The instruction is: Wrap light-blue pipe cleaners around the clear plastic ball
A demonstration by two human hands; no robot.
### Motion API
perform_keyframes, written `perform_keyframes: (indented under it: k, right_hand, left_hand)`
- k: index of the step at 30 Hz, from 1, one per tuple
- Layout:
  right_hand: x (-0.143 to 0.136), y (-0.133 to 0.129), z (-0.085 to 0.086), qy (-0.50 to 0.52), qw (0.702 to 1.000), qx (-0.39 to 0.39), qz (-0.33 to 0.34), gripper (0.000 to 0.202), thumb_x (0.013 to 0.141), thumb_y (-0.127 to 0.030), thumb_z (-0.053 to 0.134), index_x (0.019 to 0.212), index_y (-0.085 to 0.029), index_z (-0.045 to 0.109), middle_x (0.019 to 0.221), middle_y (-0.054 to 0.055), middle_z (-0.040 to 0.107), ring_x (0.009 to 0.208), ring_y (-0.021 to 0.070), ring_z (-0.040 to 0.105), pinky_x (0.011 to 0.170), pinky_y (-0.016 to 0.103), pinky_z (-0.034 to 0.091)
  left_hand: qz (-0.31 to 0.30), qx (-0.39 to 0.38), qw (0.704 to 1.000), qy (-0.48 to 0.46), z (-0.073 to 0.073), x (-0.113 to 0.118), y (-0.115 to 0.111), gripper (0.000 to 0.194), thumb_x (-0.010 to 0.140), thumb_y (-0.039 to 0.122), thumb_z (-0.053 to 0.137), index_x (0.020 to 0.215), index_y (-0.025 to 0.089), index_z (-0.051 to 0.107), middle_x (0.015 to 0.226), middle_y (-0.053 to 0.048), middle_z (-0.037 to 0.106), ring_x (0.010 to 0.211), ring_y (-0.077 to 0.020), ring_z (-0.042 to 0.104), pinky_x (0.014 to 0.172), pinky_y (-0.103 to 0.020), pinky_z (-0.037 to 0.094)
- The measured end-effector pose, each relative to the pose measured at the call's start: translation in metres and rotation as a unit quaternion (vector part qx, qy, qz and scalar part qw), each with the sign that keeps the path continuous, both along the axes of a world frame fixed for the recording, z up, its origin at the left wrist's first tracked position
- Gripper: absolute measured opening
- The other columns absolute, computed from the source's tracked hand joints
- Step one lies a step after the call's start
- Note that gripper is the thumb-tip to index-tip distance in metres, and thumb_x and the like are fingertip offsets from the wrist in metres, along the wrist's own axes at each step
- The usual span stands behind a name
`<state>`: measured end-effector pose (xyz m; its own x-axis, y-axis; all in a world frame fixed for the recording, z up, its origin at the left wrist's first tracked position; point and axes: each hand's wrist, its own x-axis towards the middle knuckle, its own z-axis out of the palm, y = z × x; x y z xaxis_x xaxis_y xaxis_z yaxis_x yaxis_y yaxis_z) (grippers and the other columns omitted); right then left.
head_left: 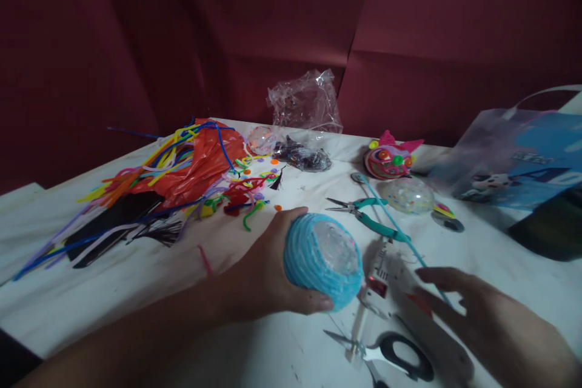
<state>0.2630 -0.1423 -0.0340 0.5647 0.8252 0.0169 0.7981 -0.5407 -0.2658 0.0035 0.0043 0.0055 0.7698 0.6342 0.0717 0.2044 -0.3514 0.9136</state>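
Observation:
My left hand [273, 273] is wrapped round a ball [302, 254] covered in rings of light blue fuzzy cord, with a clear, shiny round part showing on its upper right side. To the right, my right hand [482, 309] hovers low over the table, thumb and fingers apart, beside a long light blue pipe cleaner [391, 215]. The pipe cleaner passes behind its fingertips, and whether they touch it I cannot tell. Green-handled pliers [375, 227] lie open beyond the ball. Black-handled scissors [404, 354] lie between my hands, nearer to me.
Colourful pipe cleaners [168, 151] and red plastic [204, 157] spread across the left. A clear bag [307, 103] stands at the back. A pink decorated ball [386, 160], a clear ball [409, 196] and a printed bag [522, 157] are at the right.

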Motion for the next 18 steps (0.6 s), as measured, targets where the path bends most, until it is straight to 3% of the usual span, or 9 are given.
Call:
perform_keyframes:
  k: [2,3,5,9,12,14,18]
  right_hand:
    - [-0.009,-0.004,-0.009,-0.042,0.99,-0.003,0.133,0.045,0.075,-0.054,0.036,0.097,-0.028,0.065,0.085,0.003,0.062,0.066,0.0267,0.061,0.048,0.034,0.051]
    - [-0.012,-0.005,-0.015,-0.066,0.977,0.004,0.205,0.044,0.077,-0.046,0.037,0.11,-0.027,0.061,0.088,0.003,0.062,0.073,0.0274,0.061,0.051,0.035,0.052]
    - [-0.015,-0.006,-0.026,-0.104,0.957,0.028,0.271,0.054,0.076,-0.034,0.04,0.128,-0.022,0.048,0.094,0.005,0.06,0.08,0.0294,0.06,0.055,0.039,0.054]
    - [-0.015,-0.003,-0.035,-0.149,0.933,0.072,0.319,0.062,0.075,-0.022,0.037,0.137,-0.016,0.033,0.104,0.008,0.058,0.085,0.0262,0.06,0.063,0.035,0.057]
    - [-0.014,-0.002,-0.039,-0.194,0.913,0.082,0.351,0.061,0.08,-0.019,0.031,0.14,-0.011,0.027,0.12,0.013,0.048,0.097,0.0253,0.056,0.069,0.033,0.057]
    - [-0.012,-0.003,-0.042,-0.194,0.915,0.075,0.345,0.057,0.084,-0.018,0.028,0.141,-0.013,0.025,0.124,0.013,0.045,0.1,0.0245,0.055,0.071,0.033,0.056]
    - [0.006,-0.013,-0.04,-0.101,0.928,0.107,0.341,0.057,0.088,-0.019,0.029,0.144,-0.022,0.016,0.124,0.004,0.047,0.101,0.0189,0.054,0.078,0.023,0.052]
  left_hand:
    - [0.019,0.008,1.0,-0.019,0.0,-0.003,0.002,0.096,0.051,0.041,0.08,0.13,0.022,0.028,0.129,-0.01,0.041,0.117,-0.0301,0.044,0.099,-0.042,0.037]
    - [0.03,0.004,0.999,-0.025,0.0,-0.004,0.003,0.096,0.051,0.04,0.08,0.13,0.022,0.028,0.129,-0.01,0.041,0.117,-0.0303,0.044,0.099,-0.042,0.037]
    - [0.05,-0.009,0.998,-0.03,0.001,-0.006,0.005,0.096,0.052,0.039,0.08,0.13,0.02,0.028,0.13,-0.012,0.041,0.117,-0.0311,0.044,0.099,-0.042,0.037]
    - [0.072,-0.008,0.996,-0.042,0.004,-0.008,0.008,0.098,0.051,0.038,0.08,0.132,0.021,0.027,0.132,-0.013,0.041,0.119,-0.033,0.043,0.098,-0.043,0.037]
    - [0.084,-0.006,0.995,-0.057,0.006,-0.009,0.009,0.098,0.05,0.039,0.081,0.131,0.021,0.028,0.132,-0.012,0.041,0.119,-0.0325,0.044,0.099,-0.043,0.037]
    - [0.083,-0.001,0.995,-0.061,0.007,-0.01,0.01,0.099,0.05,0.039,0.081,0.131,0.02,0.028,0.131,-0.012,0.041,0.119,-0.0321,0.044,0.101,-0.043,0.035]
    - [0.074,0.005,0.996,-0.057,0.008,-0.011,0.01,0.098,0.051,0.04,0.08,0.131,0.019,0.027,0.131,-0.012,0.042,0.119,-0.032,0.044,0.1,-0.042,0.036]
